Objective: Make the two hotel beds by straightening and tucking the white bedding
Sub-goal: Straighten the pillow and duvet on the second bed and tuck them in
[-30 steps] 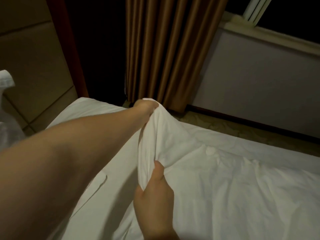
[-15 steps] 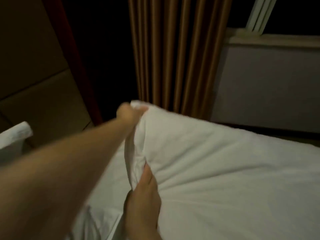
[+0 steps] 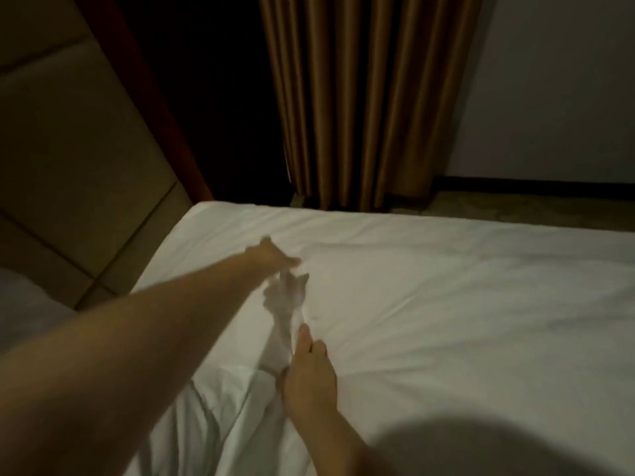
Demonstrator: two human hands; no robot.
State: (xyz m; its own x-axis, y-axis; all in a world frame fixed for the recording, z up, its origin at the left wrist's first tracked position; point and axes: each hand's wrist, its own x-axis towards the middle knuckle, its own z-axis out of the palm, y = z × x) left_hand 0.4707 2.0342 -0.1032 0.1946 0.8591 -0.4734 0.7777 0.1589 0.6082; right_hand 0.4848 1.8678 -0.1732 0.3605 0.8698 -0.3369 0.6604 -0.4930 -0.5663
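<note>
White bedding (image 3: pixel 446 304) lies spread over the bed, with a raised fold (image 3: pixel 287 297) running between my two hands. My left hand (image 3: pixel 271 255) reaches far out toward the bed's head corner and grips the upper end of that fold; it is blurred by motion. Nearer to me, my right hand (image 3: pixel 307 365) pinches the lower end of the fold between thumb and fingers. Below the fold, looser crumpled bedding (image 3: pixel 220 417) lies by my left forearm.
A padded beige headboard (image 3: pixel 68 149) stands on the left, with a pale pillow (image 3: pixel 24 304) below it. Brown curtains (image 3: pixel 360 97) hang behind the bed, a grey wall (image 3: pixel 549 80) and a strip of carpet (image 3: pixel 532 207) to their right. A dark blurred shape (image 3: pixel 481 448) fills the lower right.
The bedding, lifted and billowed half a second ago, has come down flat on the bed. Both hands have dropped with it, and only a small fold stays raised between them.
</note>
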